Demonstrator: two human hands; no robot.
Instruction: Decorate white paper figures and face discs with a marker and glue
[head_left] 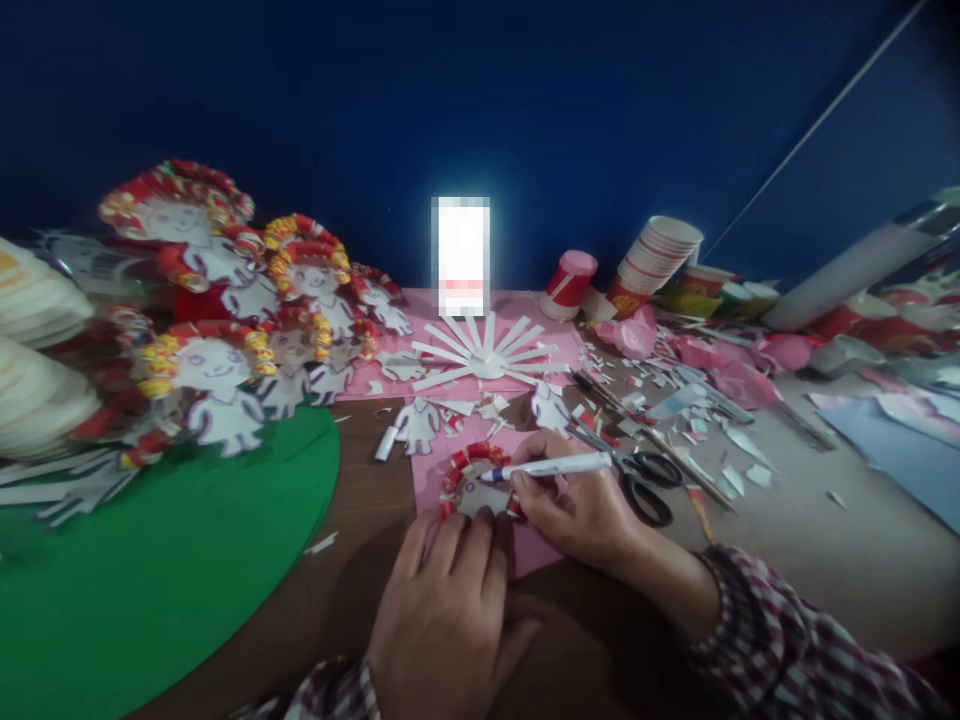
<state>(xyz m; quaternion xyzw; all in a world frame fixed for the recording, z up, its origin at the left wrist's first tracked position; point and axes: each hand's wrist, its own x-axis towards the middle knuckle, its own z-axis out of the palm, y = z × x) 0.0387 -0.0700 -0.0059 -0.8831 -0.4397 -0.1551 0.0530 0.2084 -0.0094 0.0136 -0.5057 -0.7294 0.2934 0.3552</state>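
Nearby, scissors (649,487) beside marker hand (589,500), paper scraps (697,425) beyond

Matt pink paper (536,548) lies on smooth brown wood (360,470)

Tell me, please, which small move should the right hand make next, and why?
Probably the right hand should use the marker to draw a second eye on the paper face: I can make out only one there, near the tip, while the smiling doll at left has two. The left hand steadies the face.
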